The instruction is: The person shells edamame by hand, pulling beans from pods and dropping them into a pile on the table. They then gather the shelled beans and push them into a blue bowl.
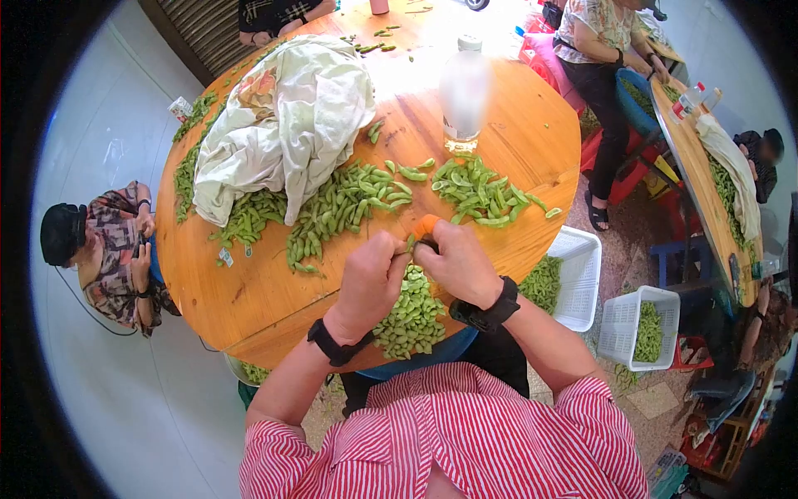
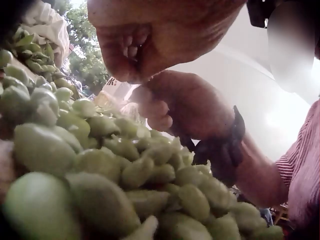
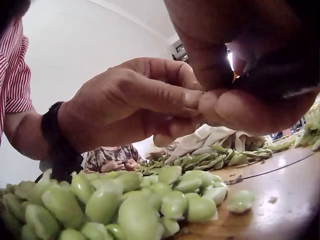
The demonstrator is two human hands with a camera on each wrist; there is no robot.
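Observation:
Both hands meet fingertip to fingertip over a heap of shelled green beans. The left hand pinches a small green pod between thumb and bent fingers. Against it, the right hand also pinches the pod; an orange cover is on one finger and something dark on the thumb. In the left wrist view the left hand is above the right hand. The right wrist view has the left hand touching the right hand, which hides the pod.
Beyond the hands lie unshelled pods, a white cloth, flatter green pods and a clear bottle on the round wooden table. White baskets stand at the right on the floor. Other people sit around.

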